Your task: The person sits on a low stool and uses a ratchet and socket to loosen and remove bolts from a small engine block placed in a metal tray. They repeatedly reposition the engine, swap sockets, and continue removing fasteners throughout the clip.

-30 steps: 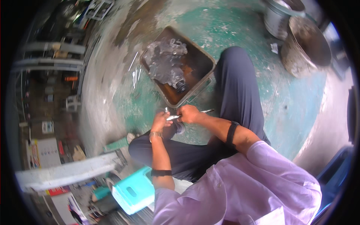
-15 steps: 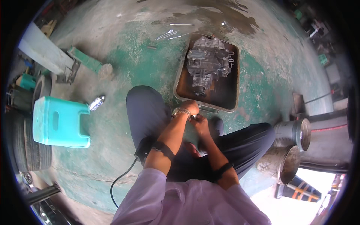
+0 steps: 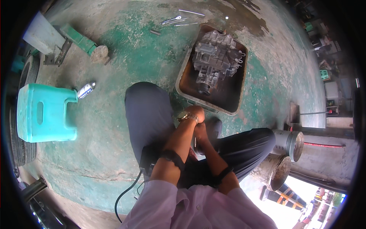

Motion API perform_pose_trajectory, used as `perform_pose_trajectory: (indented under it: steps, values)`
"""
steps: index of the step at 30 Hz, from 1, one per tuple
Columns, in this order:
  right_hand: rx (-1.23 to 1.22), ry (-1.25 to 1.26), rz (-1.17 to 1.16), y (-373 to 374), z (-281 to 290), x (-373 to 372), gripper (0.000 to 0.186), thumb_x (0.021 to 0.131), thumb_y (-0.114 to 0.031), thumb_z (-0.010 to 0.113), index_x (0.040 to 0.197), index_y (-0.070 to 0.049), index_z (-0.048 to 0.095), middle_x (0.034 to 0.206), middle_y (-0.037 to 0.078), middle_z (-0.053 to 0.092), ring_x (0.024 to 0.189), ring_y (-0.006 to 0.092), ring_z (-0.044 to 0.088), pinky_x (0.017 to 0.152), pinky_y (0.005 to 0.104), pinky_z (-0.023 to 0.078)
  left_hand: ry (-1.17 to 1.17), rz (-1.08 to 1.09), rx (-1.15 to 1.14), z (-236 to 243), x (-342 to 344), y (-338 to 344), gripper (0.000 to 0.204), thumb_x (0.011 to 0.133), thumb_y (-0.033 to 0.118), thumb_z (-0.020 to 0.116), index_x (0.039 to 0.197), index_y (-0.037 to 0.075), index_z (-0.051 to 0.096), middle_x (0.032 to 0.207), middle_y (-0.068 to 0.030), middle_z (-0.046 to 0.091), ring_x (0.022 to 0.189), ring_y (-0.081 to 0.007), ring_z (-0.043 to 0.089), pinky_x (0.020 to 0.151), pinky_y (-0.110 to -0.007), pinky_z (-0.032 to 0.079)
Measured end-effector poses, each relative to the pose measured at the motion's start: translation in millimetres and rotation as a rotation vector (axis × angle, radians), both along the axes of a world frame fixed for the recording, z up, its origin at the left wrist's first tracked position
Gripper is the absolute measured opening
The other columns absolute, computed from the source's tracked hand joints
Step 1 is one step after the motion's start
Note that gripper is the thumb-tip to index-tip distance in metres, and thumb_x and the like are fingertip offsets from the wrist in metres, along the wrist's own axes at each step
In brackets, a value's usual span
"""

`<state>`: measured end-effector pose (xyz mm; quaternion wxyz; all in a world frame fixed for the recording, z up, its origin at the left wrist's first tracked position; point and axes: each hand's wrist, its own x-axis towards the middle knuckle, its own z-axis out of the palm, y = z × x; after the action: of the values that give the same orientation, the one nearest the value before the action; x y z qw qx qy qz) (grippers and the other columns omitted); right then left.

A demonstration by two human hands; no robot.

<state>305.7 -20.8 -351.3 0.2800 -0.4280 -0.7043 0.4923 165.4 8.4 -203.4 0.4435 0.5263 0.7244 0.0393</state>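
My left hand point(image 3: 195, 112), with a metal wristwatch point(image 3: 188, 116) above it, is closed in front of my crouched knees. Right against it, slightly lower, my right hand point(image 3: 200, 131) is closed too. A thin shiny piece point(image 3: 195, 142) shows below the right fingers; what the two hands hold is mostly hidden. Just beyond them is a rusty metal tray point(image 3: 208, 105) with a handle on its near side. In the tray lies a grey gearbox point(image 3: 215, 57), its shaft end pointing toward me. Neither hand touches the gearbox.
A ratchet point(image 3: 177, 17) and several metal rods lie on the floor beyond the tray. At left are a turquoise stool point(image 3: 49, 114), a spray can point(image 3: 86, 90) and a green lift arm point(image 3: 78, 40). Metal buckets point(image 3: 280, 171) stand at right. A black cable point(image 3: 126, 192) hangs by my left side.
My view has shifted, so the stool sits further left. The hands have drawn closer together, and the right hand has dropped below the left, nearer my body.
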Motion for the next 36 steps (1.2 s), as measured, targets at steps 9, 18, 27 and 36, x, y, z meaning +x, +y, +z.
perform_pose_trajectory:
  steps: [9, 18, 27, 36]
  values:
    - [-0.220, -0.176, -0.075, -3, 35, -5, 0.021, 0.078, -0.018, 0.062, 0.080, 0.003, 0.063, 0.070, 0.016, 0.066, 0.062, 0.0202, 0.064, 0.057, 0.0331, 0.049, -0.059, 0.124, 0.018, -32, 9, 7, 0.028, 0.077, 0.013, 0.053, 0.098, 0.002, 0.068, 0.109, -0.0203, 0.062, 0.105, -0.0334, 0.059, 0.088, -0.040, 0.048]
    - [-0.536, -0.261, -0.212, -1, 39, -11, 0.038, 0.068, -0.029, 0.074, 0.090, 0.000, 0.065, 0.078, 0.014, 0.067, 0.073, 0.0182, 0.064, 0.067, 0.0342, 0.048, -0.004, 0.300, 0.201, -56, -4, 41, 0.039, 0.080, 0.032, 0.060, 0.089, -0.005, 0.066, 0.097, -0.0271, 0.062, 0.097, -0.0385, 0.060, 0.087, -0.041, 0.047]
    - [-0.464, -0.344, -0.234, 1, 21, -19, 0.038, 0.074, -0.033, 0.067, 0.093, 0.000, 0.064, 0.081, 0.023, 0.064, 0.084, 0.0373, 0.064, 0.066, 0.0403, 0.049, -0.074, 0.498, 0.073, -92, 5, 90, 0.060, 0.071, 0.043, 0.071, 0.100, -0.008, 0.059, 0.102, -0.0278, 0.061, 0.100, -0.0388, 0.059, 0.088, -0.042, 0.046]
    - [-0.488, -0.242, -0.339, 4, -3, -20, 0.032, 0.078, -0.029, 0.065, 0.090, 0.000, 0.063, 0.079, 0.023, 0.063, 0.082, 0.0385, 0.063, 0.065, 0.0409, 0.048, 0.155, 0.611, 0.204, -152, 18, 115, 0.101, 0.057, 0.054, 0.080, 0.121, -0.011, 0.036, 0.120, -0.0292, 0.048, 0.114, -0.0414, 0.046, 0.097, -0.045, 0.040]
